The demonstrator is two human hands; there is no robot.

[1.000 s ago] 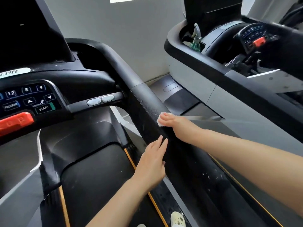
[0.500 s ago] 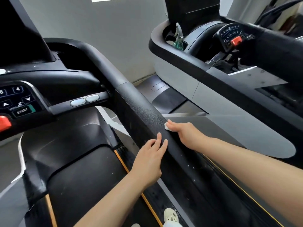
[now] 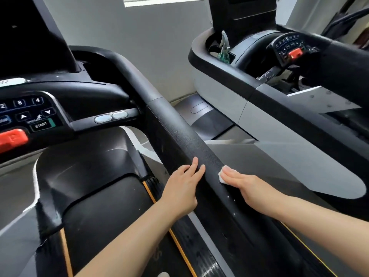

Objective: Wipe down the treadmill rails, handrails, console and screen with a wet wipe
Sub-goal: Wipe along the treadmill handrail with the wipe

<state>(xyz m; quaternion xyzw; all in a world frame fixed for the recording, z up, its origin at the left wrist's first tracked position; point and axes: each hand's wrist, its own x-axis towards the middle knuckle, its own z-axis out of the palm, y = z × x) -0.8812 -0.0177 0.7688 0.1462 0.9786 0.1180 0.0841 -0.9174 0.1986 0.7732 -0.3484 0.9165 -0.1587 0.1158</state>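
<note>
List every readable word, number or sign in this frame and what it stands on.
"START": button on the near console.
"8", "4", part of a "2": keys on that console.
Up and down arrows: keys above START.
Red stop button: letters blurred.
Far treadmill's keypad: too small to read.

Two treadmills: near handrail (image 3: 179, 134) and neighbouring unit (image 3: 229, 90). Two hands: left hand (image 3: 183, 188) and right hand (image 3: 247, 186). One white wet wipe (image 3: 222, 174). One spray bottle (image 3: 224, 47). Two red stop buttons (image 3: 12, 137) (image 3: 295, 53). Two oval sensor pads (image 3: 110, 117).
</note>
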